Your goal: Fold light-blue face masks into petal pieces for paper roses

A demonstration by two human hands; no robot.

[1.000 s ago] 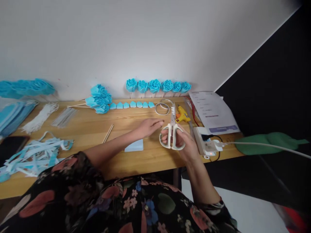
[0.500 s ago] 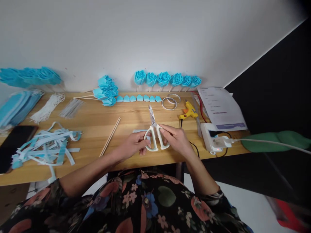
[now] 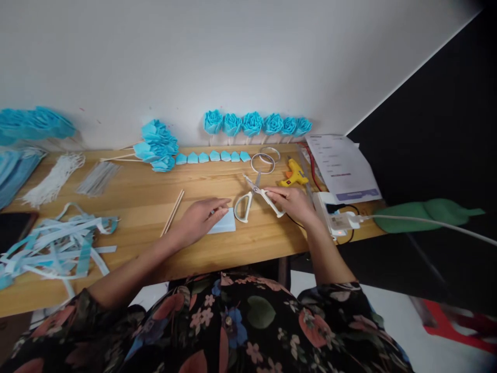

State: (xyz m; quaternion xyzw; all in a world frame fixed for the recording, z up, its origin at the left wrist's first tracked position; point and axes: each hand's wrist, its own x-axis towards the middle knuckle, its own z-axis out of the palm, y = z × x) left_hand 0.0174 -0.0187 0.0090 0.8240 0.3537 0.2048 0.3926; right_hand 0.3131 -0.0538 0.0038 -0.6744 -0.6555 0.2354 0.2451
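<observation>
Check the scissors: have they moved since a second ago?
Yes. The scissors have shifted left, away from the glue gun, toward the blue pad; they are now open in the right hand.

Bare table (image 3: 135, 197) lies open at centre left of the frame, between the heap of blue strips (image 3: 58, 243) at lower left and the 2 sticks (image 3: 173, 212), while the blue pad (image 3: 225, 225) and splayed scissors (image 3: 256, 191) block the centre, and the glue gun (image 3: 293, 174) and power strip (image 3: 332, 217) crowd the right.

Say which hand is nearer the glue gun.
Right. The right hand holds scissors just in front of the glue gun; the left hand rests farther left on blue paper.
</observation>
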